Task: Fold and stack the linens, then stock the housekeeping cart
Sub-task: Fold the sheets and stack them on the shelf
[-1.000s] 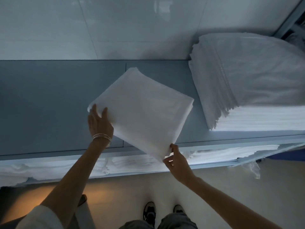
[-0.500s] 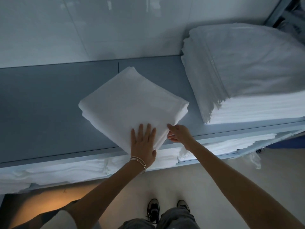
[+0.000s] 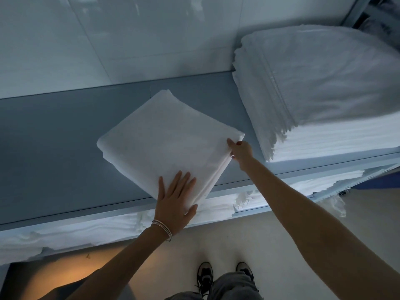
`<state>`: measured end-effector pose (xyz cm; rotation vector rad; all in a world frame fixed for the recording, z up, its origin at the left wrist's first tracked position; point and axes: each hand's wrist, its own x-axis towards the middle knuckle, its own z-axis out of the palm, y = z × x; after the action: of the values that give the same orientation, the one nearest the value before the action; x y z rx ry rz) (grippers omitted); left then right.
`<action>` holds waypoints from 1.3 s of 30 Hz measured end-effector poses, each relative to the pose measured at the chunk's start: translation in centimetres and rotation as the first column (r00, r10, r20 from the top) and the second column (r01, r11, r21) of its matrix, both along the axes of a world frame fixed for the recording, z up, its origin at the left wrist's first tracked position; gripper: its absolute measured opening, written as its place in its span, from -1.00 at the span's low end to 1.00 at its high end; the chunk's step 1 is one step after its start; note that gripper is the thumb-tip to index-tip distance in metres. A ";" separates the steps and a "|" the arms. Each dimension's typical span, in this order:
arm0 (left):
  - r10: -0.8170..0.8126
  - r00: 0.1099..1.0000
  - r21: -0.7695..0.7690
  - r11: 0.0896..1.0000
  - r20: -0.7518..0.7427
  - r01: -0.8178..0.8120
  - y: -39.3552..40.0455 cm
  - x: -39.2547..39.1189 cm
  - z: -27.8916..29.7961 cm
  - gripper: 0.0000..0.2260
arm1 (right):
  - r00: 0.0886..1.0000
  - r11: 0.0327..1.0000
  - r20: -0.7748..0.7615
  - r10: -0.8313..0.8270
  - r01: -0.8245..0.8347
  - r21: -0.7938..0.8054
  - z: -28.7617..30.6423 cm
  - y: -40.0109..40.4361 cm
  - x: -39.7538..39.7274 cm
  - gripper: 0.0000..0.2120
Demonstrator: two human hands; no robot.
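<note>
A folded white linen (image 3: 166, 139) lies turned like a diamond on the grey top shelf (image 3: 54, 148), its near corner at the shelf's front edge. My left hand (image 3: 175, 200), with thin bangles at the wrist, presses flat on that near corner, fingers straight. My right hand (image 3: 240, 149) touches the linen's right edge near its right corner; its fingers are curled at the layered edge, and how they hold it is hidden.
A tall stack of folded white linens (image 3: 320, 87) fills the right of the shelf, close to my right hand. More white linens (image 3: 86, 232) lie on the shelf below. A pale tiled wall (image 3: 129, 40) backs the shelf. My shoes (image 3: 205, 276) stand on the floor.
The folded linen came down flat onto the shelf. My left hand moved from its left corner to press its near corner. My right hand slid up along the right edge.
</note>
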<state>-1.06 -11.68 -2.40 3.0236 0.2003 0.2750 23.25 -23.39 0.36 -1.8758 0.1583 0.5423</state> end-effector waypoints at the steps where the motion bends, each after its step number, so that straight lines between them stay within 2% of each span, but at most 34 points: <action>1: 0.000 1.000 -0.005 1.000 -0.004 0.000 0.0 0.0 0.0 -0.43 | 1.000 1.000 -0.023 0.009 -0.008 0.012 0.1 0.1 0.8 -0.73; 5: -0.004 1.000 0.008 1.000 -0.019 0.004 -1.0 0.5 0.2 -0.38 | 0.987 0.984 0.089 0.136 -0.124 -0.129 0.8 0.2 3.3 -0.90; 8: 0.006 1.000 -0.051 0.999 0.012 -0.006 -1.4 1.2 -0.1 -0.22 | 0.987 0.986 0.139 0.084 -0.061 -0.157 0.7 0.1 3.3 -0.84; 11: 0.030 0.999 -0.087 0.996 0.041 -0.026 -1.1 1.3 -0.2 -0.18 | 0.999 0.988 0.013 0.031 -0.029 -0.154 -0.9 -0.3 2.3 -0.84; 13: 0.022 0.998 -0.066 0.998 0.055 -0.018 -0.7 0.9 -0.4 -0.17 | 0.993 0.998 -0.113 0.015 -0.021 -0.051 -1.5 -0.9 1.8 -0.86; 17: -0.006 1.000 0.076 0.997 -0.003 0.006 -0.6 0.4 0.7 -0.23 | 0.951 0.993 -0.307 -0.021 0.055 0.103 -1.3 -2.8 2.0 -0.90; 19: -0.011 0.998 0.140 0.990 -0.054 0.018 -1.0 0.5 1.1 -0.24 | 0.940 0.986 -0.340 -0.031 0.085 0.145 -1.2 -3.1 1.9 -0.86; 22: -0.022 0.995 0.223 0.974 -0.099 0.044 -1.0 1.0 1.2 -0.20 | 0.944 0.992 -0.329 0.033 0.008 0.124 -0.8 -2.8 0.8 -0.92; 24: -0.059 0.993 0.257 0.963 -0.106 0.085 -1.0 1.5 1.4 -0.19 | 0.947 0.995 -0.320 0.027 0.005 0.100 -1.3 -2.6 0.5 -0.87; 27: -0.176 0.969 0.306 0.926 -0.172 0.222 -1.1 2.0 1.5 -0.24 | 0.937 0.986 -0.346 -0.036 0.091 0.143 -2.3 -2.7 0.7 -0.84; 30: -0.182 0.962 0.309 0.921 -0.202 0.239 -0.7 2.0 1.2 -0.32 | 0.927 0.973 -0.365 -0.089 0.159 0.167 -2.7 -2.8 1.2 -0.81; 35: -0.182 0.980 0.254 0.947 -0.083 0.198 -0.5 2.0 0.9 -0.50 | 0.935 0.976 -0.342 -0.091 0.152 0.157 -2.0 -1.7 1.9 -0.92; 39: -0.185 0.982 0.210 0.960 -0.026 0.186 -0.3 2.3 0.6 -0.42 | 0.965 0.963 -0.242 -0.098 0.153 0.221 -1.4 -1.2 2.9 -0.73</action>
<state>1.29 -12.03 -1.81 3.2235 -0.1212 0.2872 26.14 -24.60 -1.00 -1.5550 0.3481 0.6591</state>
